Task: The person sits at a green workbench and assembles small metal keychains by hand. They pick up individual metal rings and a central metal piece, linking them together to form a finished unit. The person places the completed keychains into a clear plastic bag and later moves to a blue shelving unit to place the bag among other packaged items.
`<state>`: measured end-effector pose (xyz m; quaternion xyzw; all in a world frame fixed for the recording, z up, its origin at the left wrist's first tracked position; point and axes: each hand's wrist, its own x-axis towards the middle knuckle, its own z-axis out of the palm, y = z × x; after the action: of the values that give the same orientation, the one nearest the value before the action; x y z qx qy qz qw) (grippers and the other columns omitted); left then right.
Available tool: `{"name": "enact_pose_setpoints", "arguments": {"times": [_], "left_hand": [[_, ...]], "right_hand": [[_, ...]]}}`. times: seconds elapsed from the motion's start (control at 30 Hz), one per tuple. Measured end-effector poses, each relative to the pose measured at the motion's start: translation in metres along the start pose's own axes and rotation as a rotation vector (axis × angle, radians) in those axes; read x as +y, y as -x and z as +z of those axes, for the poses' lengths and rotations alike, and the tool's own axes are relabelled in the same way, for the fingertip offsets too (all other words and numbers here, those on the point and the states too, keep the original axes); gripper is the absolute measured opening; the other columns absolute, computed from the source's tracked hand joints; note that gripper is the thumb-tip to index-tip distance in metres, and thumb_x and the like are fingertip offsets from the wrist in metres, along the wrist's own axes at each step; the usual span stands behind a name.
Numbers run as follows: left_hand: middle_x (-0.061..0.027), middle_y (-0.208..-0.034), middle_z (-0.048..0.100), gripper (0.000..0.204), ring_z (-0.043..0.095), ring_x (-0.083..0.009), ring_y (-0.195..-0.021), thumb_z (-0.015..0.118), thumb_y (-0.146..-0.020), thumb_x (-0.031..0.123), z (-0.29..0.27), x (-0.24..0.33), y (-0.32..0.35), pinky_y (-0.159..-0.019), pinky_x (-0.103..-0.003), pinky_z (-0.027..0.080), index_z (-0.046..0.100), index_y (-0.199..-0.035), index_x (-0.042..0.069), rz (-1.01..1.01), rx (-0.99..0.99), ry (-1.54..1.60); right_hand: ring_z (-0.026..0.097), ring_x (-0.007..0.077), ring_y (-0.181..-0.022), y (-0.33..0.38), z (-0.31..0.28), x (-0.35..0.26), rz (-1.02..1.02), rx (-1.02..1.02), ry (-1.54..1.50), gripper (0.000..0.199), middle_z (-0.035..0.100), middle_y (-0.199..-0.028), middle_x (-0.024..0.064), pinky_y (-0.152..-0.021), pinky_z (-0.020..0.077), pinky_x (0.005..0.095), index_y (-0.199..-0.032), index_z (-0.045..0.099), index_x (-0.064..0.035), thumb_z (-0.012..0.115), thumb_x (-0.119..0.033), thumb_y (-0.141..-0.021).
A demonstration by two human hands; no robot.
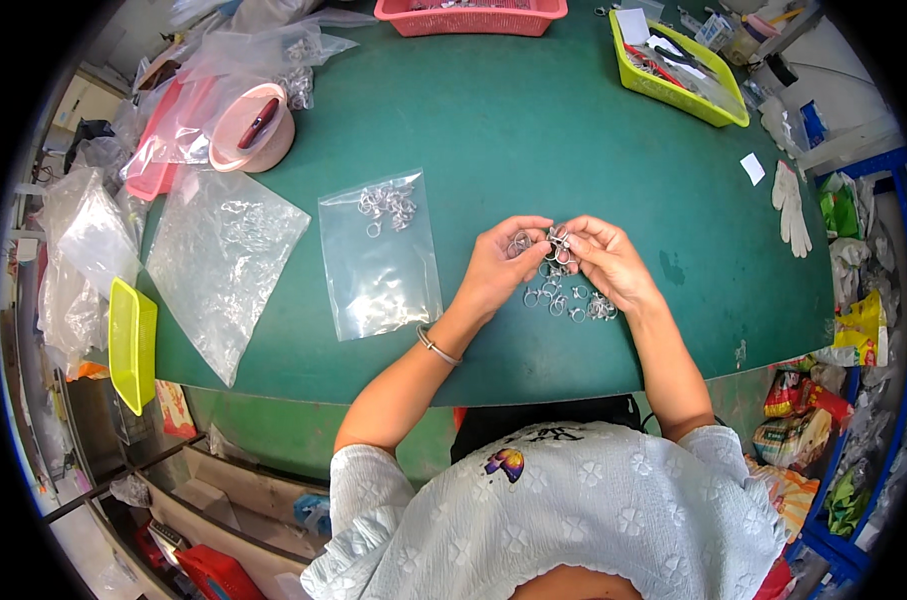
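Observation:
Above the green table (453, 130), my two hands meet a little right of the middle. My left hand (498, 268) is closed, with small silvery metal rings that look like ring clamps (519, 243) in its fingers. The fingertips of my right hand (615, 264) pinch another ring clamp (558, 241) against the left thumb. Just below the hands lies a loose pile of similar clamps (556, 299), partly hidden by the fingers. To the left, a flat clear plastic bag (373, 295) holds several more clamps (385, 207) near its upper end.
Farther left lies a larger clear bag (218, 290) with metal pieces. Behind it stands a pink tub (271, 150) with a dark red-handled tool. A red basket (470, 22) sits at the far edge, a yellow-green tray (673, 92) at far right, near a white glove (791, 212).

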<state>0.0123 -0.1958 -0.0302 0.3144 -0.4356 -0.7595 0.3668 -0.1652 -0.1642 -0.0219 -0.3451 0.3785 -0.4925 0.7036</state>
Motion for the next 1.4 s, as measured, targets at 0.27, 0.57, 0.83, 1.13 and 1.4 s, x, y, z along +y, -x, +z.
{"name": "enact_pose_setpoints", "arguments": {"times": [0.27, 0.57, 0.83, 1.13, 1.4], "left_hand": [[-0.0011, -0.073, 0.054, 0.024, 0.047, -0.0064, -0.062, 0.056, -0.084, 0.004, 0.003, 0.005, 0.001, -0.054, -0.021, 0.039, 0.056, -0.107, -0.003, -0.055, -0.023, 0.051], [-0.0015, -0.088, 0.05, 0.027, 0.049, -0.0055, -0.074, 0.052, -0.083, -0.004, 0.007, -0.001, 0.004, -0.061, -0.018, 0.043, 0.057, -0.109, 0.001, 0.278, 0.05, -0.413], [-0.0028, -0.09, 0.051, 0.028, 0.05, -0.0083, -0.076, 0.046, -0.083, -0.007, 0.006, 0.001, 0.003, -0.062, -0.02, 0.043, 0.055, -0.109, -0.001, 0.223, -0.028, -0.193], [-0.001, -0.081, 0.053, 0.022, 0.047, -0.0047, -0.065, 0.056, -0.083, 0.002, 0.009, 0.001, 0.003, -0.051, -0.018, 0.036, 0.054, -0.105, 0.001, 0.072, -0.029, -0.013], [-0.0009, -0.074, 0.054, 0.015, 0.045, -0.0033, -0.061, 0.059, -0.083, 0.006, 0.003, 0.001, 0.002, -0.05, -0.018, 0.034, 0.054, -0.096, 0.0, -0.05, 0.041, -0.096]], "right_hand": [[0.052, 0.0117, -0.075, -0.002, 0.004, -0.001, 0.054, -0.041, -0.178, 0.014, 0.056, -0.086, 0.0052, -0.062, 0.0412, 0.0228, -0.098, 0.052, -0.001, 0.048, -0.011, -0.091], [0.054, 0.0121, -0.077, 0.0, 0.008, -0.006, 0.093, -0.039, -0.189, 0.016, 0.056, -0.092, 0.0067, -0.059, 0.0434, 0.0221, -0.102, 0.049, -0.0037, 0.047, -0.015, -0.092], [0.05, 0.0078, -0.063, -0.002, 0.003, 0.001, 0.098, 0.028, -0.189, 0.016, 0.056, -0.082, 0.003, -0.054, 0.0413, 0.0187, -0.097, 0.053, -0.0029, 0.05, -0.018, -0.091], [0.048, 0.007, -0.059, -0.001, 0.01, 0.002, 0.02, 0.131, -0.034, 0.015, 0.057, -0.074, 0.0028, -0.053, 0.0404, 0.0193, -0.092, 0.056, -0.0016, 0.056, -0.016, -0.088], [0.048, 0.0068, -0.061, 0.0, 0.009, 0.008, -0.099, 0.184, 0.193, 0.018, 0.056, -0.076, 0.0028, -0.055, 0.039, 0.0202, -0.096, 0.058, 0.0006, 0.055, -0.015, -0.088]]}}
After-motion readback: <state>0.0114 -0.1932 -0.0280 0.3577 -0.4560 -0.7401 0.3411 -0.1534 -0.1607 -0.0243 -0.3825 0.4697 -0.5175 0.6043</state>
